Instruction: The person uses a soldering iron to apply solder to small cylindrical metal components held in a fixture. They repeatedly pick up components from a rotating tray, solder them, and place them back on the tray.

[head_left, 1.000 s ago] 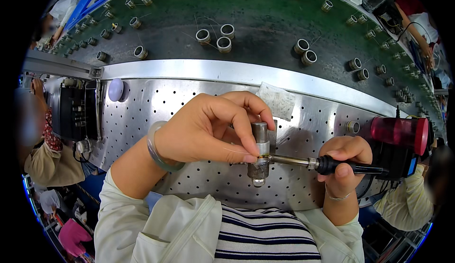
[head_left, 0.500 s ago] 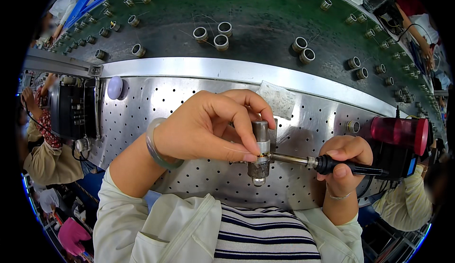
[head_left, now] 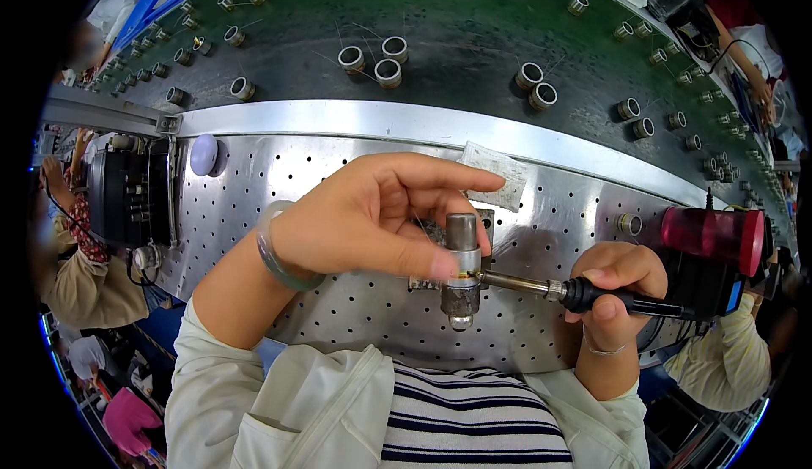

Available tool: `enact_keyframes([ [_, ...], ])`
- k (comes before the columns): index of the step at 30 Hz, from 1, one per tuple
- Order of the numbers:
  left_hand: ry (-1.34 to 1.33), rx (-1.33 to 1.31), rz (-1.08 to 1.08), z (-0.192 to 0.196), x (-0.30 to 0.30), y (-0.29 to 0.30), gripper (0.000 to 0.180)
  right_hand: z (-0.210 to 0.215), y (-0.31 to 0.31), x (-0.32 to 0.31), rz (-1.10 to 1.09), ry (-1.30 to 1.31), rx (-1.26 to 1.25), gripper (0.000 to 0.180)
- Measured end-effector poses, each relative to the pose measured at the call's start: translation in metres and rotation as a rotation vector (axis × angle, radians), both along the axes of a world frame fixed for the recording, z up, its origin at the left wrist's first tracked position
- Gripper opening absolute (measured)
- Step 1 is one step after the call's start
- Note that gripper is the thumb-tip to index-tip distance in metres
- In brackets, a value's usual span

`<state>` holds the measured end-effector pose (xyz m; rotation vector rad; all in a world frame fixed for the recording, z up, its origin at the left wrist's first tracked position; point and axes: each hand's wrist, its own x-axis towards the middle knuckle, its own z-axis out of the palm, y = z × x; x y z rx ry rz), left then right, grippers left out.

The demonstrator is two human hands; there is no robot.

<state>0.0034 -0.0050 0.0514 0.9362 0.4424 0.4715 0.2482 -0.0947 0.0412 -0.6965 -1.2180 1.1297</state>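
My right hand (head_left: 622, 283) grips a soldering iron (head_left: 626, 300) with a black handle and a metal barrel. The iron's tip touches the side of a silver metal ring (head_left: 467, 263), which sits around an upright steel post fixture (head_left: 461, 232) with a rounded lower end. Around the fixture's left side is my left hand (head_left: 364, 215), its index finger stretched out and its thumb, slightly blurred, beside the ring. The middle finger reaches behind the post. A thin wire shows near the left palm; no firm grip on it is visible.
A perforated metal bench (head_left: 254, 181) holds a lilac egg-shaped object (head_left: 204, 155), a greyish pad (head_left: 499, 177), a loose ring (head_left: 629, 224) and a red cylinder (head_left: 710, 236). Beyond a metal rail, a green belt (head_left: 457, 38) carries several wired rings. Other people sit at both sides.
The left index finger has lifted off the ring and straightened, parting from the thumb. The belt's rings have shifted slightly left. My right hand and the iron stay nearly still.
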Motion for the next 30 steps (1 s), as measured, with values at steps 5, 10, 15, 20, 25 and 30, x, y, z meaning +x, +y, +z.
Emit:
enact_keyframes([
  [5, 0.059, -0.027, -0.020, 0.004, -0.002, 0.001, 0.074, 0.000, 0.001, 0.000, -0.031, -0.024, 0.032, 0.018],
  [10, -0.004, 0.006, -0.015, -0.008, -0.006, 0.002, 0.078, 0.001, 0.001, 0.004, -0.085, 0.041, -0.066, 0.020],
  [15, -0.015, -0.076, -0.068, -0.008, -0.006, 0.006, 0.078, 0.002, 0.002, -0.002, -0.097, -0.015, -0.056, 0.026],
  [20, 0.033, -0.057, -0.050, -0.010, -0.005, 0.002, 0.076, 0.000, -0.003, 0.000, -0.023, 0.094, -0.119, 0.021],
  [25, 0.026, -0.071, -0.029, -0.012, -0.006, 0.000, 0.076, -0.001, -0.004, -0.002, -0.068, 0.044, -0.145, 0.022],
  [30, -0.038, -0.122, -0.046, -0.011, -0.007, 0.000, 0.077, -0.003, -0.005, -0.002, -0.054, 0.075, -0.158, 0.022],
])
